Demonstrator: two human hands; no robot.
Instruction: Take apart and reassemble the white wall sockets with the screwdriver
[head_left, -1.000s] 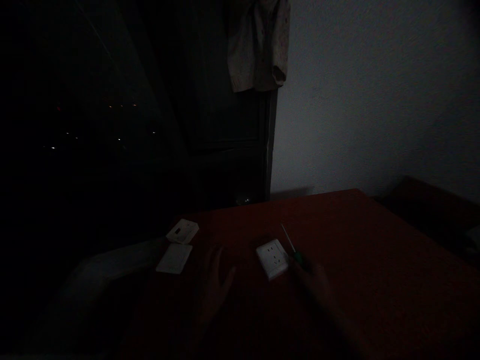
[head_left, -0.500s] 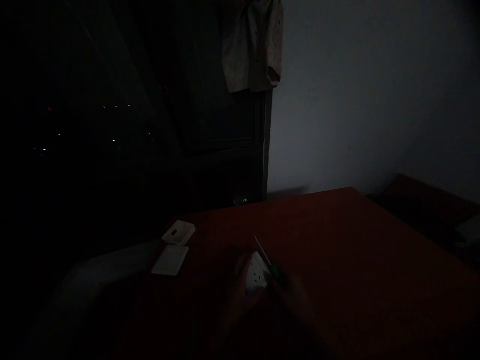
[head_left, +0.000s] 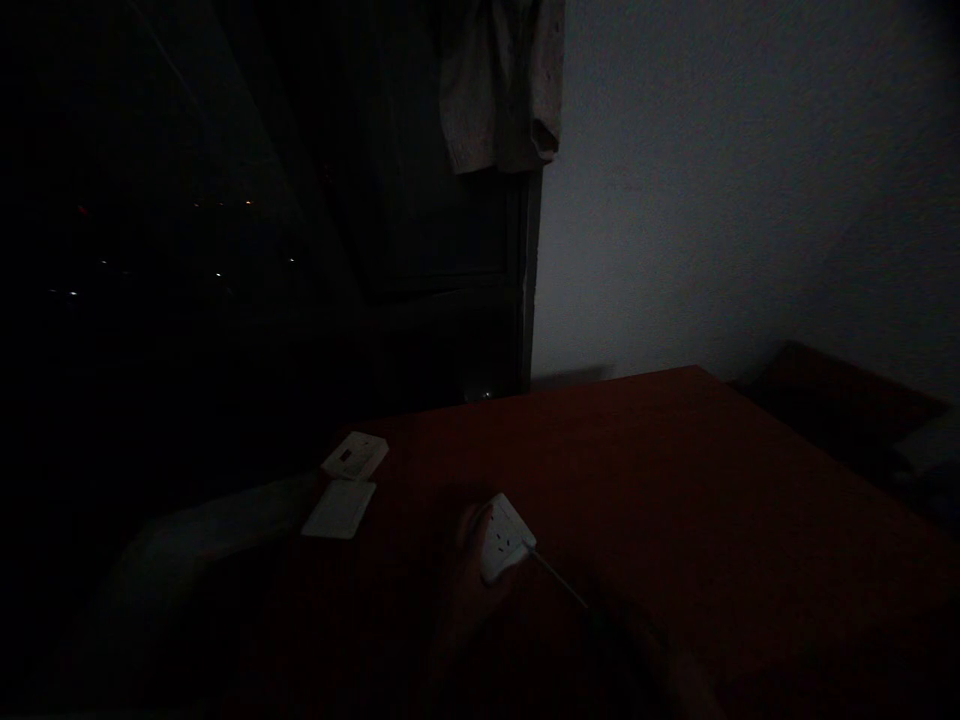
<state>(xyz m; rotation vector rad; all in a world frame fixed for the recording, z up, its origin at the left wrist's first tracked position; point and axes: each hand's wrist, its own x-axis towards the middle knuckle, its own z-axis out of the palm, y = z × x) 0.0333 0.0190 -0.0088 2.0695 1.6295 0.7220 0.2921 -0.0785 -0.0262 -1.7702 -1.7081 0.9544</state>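
My left hand (head_left: 471, 578) is closed around a white wall socket (head_left: 508, 540) with several dark slots in its face, holding it tilted over the table. A screwdriver (head_left: 559, 576) reaches up from the lower right, and its tip meets the socket's right edge; whether it sits in a slot or against the rim I cannot tell. The handle end of the screwdriver is in my right hand (head_left: 646, 632), which is almost lost in the dark. Most of that hand's fingers are hidden by shadow.
On the left of the reddish table (head_left: 645, 450) lie a white box-like piece (head_left: 367, 456) with a dark slot and a flat white plate (head_left: 339, 509). Behind are a dark window (head_left: 442, 240), a hanging cloth (head_left: 499, 90) and a pale wall (head_left: 735, 200).
The screwdriver has swung round: its shaft pointed up and away beside the socket, and now its tip is at the socket's right edge. My right hand has moved right and down.
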